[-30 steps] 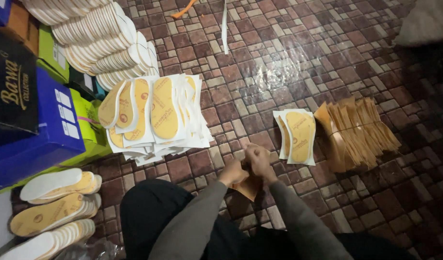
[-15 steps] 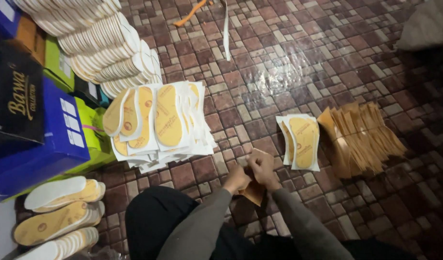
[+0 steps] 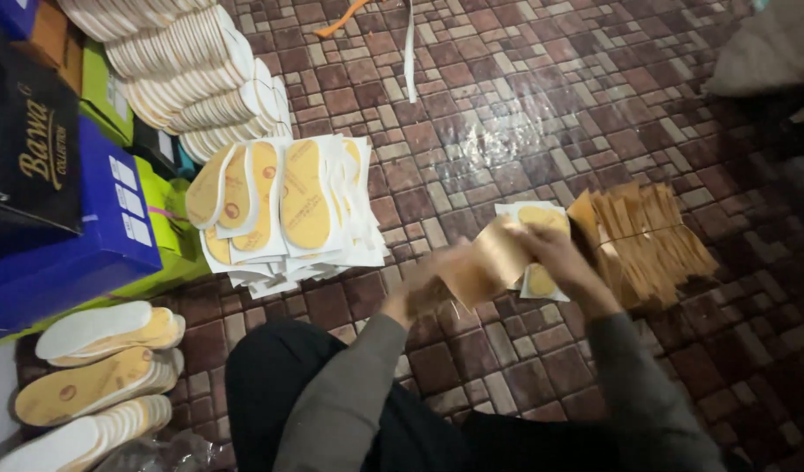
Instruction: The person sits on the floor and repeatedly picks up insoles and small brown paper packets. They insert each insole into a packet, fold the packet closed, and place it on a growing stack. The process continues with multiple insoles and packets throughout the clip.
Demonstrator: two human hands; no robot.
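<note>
Both hands raised just above the tiled floor [image 3: 507, 96], sharing one tan sheet [image 3: 489, 262]. Left hand [image 3: 419, 293] gripping the sheet's lower left end, fingers closed on it; right hand [image 3: 555, 253] clasped on the upper right end. Both blurred, so the exact hold probably a pinch, hard to make out. Sheet held in front of the knees, long axis slanting from lower left up to upper right, the upper end pointing toward the stack of tan sheets [image 3: 651, 240] fanned on the floor just right of the right hand. Small pile of white cards with yellow insoles [image 3: 533, 280] lying flat under and behind the right hand, partly hidden. Bigger heap of white cards with yellow insole shapes [image 3: 288, 210] on the floor to the left, well apart from the hands. Rows of stacked white insoles [image 3: 201, 79] behind that heap. Blue box [image 3: 79, 253] and green box [image 3: 170, 227] at the left edge. Loose insoles [image 3: 105, 358], white and yellow, near the left knee. Grey sleeves [image 3: 350, 393] and dark trousers [image 3: 271, 376] at the bottom.
</note>
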